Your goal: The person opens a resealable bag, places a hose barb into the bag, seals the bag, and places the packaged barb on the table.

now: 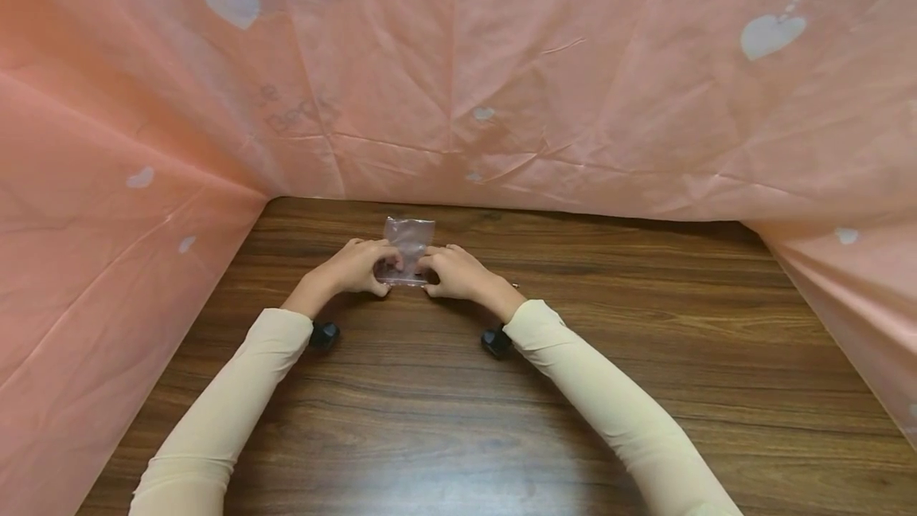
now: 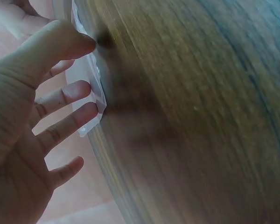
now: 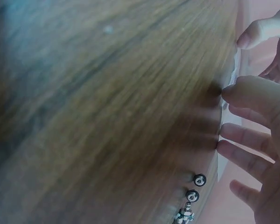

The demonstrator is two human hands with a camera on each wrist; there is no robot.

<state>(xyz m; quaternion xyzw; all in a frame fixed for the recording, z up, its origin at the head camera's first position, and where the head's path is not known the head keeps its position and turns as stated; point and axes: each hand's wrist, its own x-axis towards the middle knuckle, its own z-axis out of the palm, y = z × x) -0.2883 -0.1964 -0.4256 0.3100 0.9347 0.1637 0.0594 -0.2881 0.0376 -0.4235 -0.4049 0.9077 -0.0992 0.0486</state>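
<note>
A small clear plastic zip bag (image 1: pixel 410 234) lies on the wooden table, its zip strip along the near edge. My left hand (image 1: pixel 363 263) is at the bag's left side, thumb by the near corner and fingertips touching the plastic. In the left wrist view, the fingers (image 2: pixel 67 121) are spread, their tips at the edge of the bag (image 2: pixel 86 126). My right hand (image 1: pixel 458 271) mirrors it on the right side. Its thumb (image 3: pixel 252 91) stands apart from the other fingers, whose tips rest at the bag's edge in the right wrist view.
Two small black wheels (image 3: pixel 199 180) with light hubs and a tiny white-and-dark piece (image 3: pixel 185 214) lie beside my right hand. A pink cloth (image 1: pixel 573 102) with pale hearts encloses the table's (image 1: pixel 645 325) back and sides. Dark wrist devices (image 1: pixel 325 334) sit beneath both wrists.
</note>
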